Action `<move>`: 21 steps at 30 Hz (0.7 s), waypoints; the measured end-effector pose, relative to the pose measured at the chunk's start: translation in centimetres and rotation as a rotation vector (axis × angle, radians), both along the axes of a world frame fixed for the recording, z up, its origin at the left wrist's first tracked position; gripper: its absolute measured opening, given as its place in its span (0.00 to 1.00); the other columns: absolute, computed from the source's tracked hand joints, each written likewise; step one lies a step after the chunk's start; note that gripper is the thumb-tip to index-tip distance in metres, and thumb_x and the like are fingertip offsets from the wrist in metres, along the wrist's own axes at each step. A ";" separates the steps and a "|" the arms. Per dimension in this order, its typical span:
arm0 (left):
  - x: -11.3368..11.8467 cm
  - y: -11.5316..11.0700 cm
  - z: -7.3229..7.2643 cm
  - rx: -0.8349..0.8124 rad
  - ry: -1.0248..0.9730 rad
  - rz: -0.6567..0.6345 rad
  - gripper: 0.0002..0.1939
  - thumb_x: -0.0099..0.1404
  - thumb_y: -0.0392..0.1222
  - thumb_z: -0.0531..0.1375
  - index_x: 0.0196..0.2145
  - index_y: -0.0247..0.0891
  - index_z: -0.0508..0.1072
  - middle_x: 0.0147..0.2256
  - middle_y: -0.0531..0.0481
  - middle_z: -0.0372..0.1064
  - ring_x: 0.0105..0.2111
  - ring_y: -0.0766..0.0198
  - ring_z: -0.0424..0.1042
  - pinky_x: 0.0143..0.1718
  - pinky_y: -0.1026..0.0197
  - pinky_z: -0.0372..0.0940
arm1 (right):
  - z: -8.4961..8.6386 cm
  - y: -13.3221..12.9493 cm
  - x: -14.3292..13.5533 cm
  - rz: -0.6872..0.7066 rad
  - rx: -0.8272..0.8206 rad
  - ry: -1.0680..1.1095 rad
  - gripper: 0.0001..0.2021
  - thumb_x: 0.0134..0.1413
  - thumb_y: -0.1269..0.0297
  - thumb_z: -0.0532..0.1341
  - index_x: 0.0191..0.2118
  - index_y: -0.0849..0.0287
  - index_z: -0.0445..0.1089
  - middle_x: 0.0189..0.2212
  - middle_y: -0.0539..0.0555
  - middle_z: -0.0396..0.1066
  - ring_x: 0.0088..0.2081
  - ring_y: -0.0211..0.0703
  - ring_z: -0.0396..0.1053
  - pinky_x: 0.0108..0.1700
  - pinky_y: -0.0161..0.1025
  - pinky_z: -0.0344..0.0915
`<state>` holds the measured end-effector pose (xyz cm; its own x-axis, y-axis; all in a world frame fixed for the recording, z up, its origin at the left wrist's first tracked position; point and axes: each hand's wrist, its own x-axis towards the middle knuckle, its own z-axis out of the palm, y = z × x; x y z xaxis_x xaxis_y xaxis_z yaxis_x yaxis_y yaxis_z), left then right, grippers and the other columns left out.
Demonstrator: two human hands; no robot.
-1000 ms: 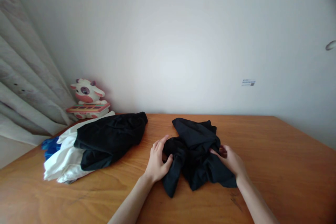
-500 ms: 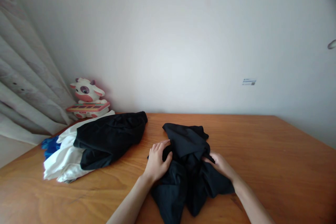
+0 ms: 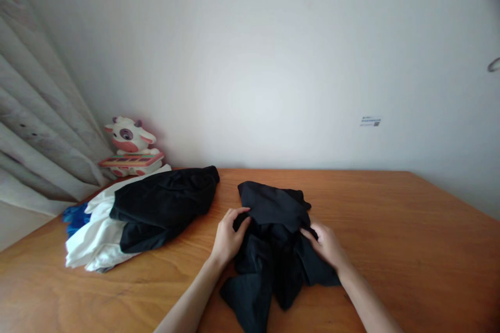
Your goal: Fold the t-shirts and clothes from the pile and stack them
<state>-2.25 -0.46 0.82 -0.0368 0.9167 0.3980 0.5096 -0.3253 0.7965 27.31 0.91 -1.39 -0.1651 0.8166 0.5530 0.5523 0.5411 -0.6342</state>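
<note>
A crumpled black garment (image 3: pixel 273 208) lies on the wooden table between my hands, its lower parts spread toward the near edge. My left hand (image 3: pixel 229 234) pinches its left side between thumb and fingers. On the opposite side, my right hand (image 3: pixel 323 242) grips the cloth, with the thumb on top and some fingertips hidden in the folds. The upper part of the garment lies fairly flat, while the middle is bunched.
To the left, a pile holds black clothing (image 3: pixel 167 205), white clothing (image 3: pixel 97 234) and a blue cloth (image 3: pixel 76 216). Behind it, a cow toy (image 3: pixel 130 145) with a keyboard stands near the curtain (image 3: pixel 39 114). A wall rises behind the wooden table (image 3: pixel 410 229).
My left hand has shifted slightly left, pulling the cloth wider. The garment's upper part has spread out, and its lower right part has drawn in a little.
</note>
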 end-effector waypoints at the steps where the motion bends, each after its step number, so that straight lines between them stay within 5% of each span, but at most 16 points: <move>1: -0.4 0.2 0.2 0.039 -0.007 0.053 0.12 0.68 0.46 0.59 0.46 0.43 0.78 0.42 0.45 0.76 0.45 0.53 0.76 0.49 0.52 0.69 | 0.4 -0.1 0.1 -0.006 0.056 -0.032 0.16 0.65 0.54 0.54 0.45 0.52 0.78 0.44 0.59 0.80 0.46 0.55 0.78 0.47 0.48 0.76; 6: -1.8 0.5 1.4 0.339 -0.014 0.338 0.09 0.71 0.43 0.56 0.44 0.40 0.75 0.41 0.45 0.70 0.43 0.56 0.73 0.48 0.53 0.69 | 2.8 -1.6 0.2 -0.263 0.413 -0.169 0.21 0.60 0.74 0.54 0.55 0.49 0.73 0.50 0.56 0.76 0.50 0.51 0.74 0.56 0.51 0.68; 10: -2.3 -0.1 2.2 0.539 0.125 0.415 0.08 0.70 0.39 0.56 0.45 0.39 0.72 0.42 0.43 0.66 0.44 0.55 0.70 0.49 0.51 0.67 | 3.7 -2.1 0.0 -0.364 0.517 -0.179 0.22 0.62 0.74 0.56 0.57 0.49 0.71 0.48 0.57 0.76 0.49 0.50 0.74 0.56 0.50 0.66; 14: -2.4 -0.9 2.6 0.427 0.437 0.285 0.02 0.62 0.40 0.61 0.33 0.40 0.70 0.48 0.39 0.66 0.52 0.46 0.66 0.54 0.43 0.62 | 2.4 -1.2 0.7 -0.203 0.173 -0.064 0.18 0.61 0.52 0.62 0.53 0.53 0.74 0.48 0.59 0.76 0.50 0.54 0.74 0.53 0.50 0.70; 16: -2.0 -1.1 2.6 0.311 0.540 0.115 0.06 0.60 0.41 0.61 0.29 0.41 0.66 0.50 0.40 0.69 0.53 0.46 0.66 0.54 0.43 0.61 | 1.7 -0.9 0.8 -0.080 -0.041 0.049 0.24 0.62 0.40 0.55 0.44 0.53 0.78 0.47 0.59 0.77 0.49 0.55 0.75 0.52 0.51 0.71; 19: -1.1 -1.3 2.5 0.177 0.575 -0.049 0.09 0.61 0.46 0.63 0.34 0.42 0.67 0.45 0.43 0.74 0.47 0.50 0.72 0.54 0.44 0.60 | 1.5 -0.9 0.3 -0.071 -0.285 0.194 0.32 0.66 0.37 0.45 0.32 0.53 0.78 0.43 0.59 0.79 0.49 0.54 0.76 0.54 0.52 0.70; 21: -0.4 -1.4 2.5 0.105 0.565 -0.052 0.18 0.60 0.53 0.65 0.43 0.41 0.69 0.38 0.47 0.75 0.40 0.52 0.74 0.53 0.45 0.60 | 1.7 -1.1 -0.2 -0.109 -0.343 0.230 0.25 0.61 0.37 0.55 0.39 0.53 0.78 0.44 0.59 0.79 0.49 0.55 0.76 0.55 0.52 0.70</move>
<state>-2.69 -1.86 3.27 0.2516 0.8662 0.4318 0.8279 -0.4237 0.3676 27.08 -0.21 0.31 0.0281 0.9654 0.2591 0.4173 0.2242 -0.8807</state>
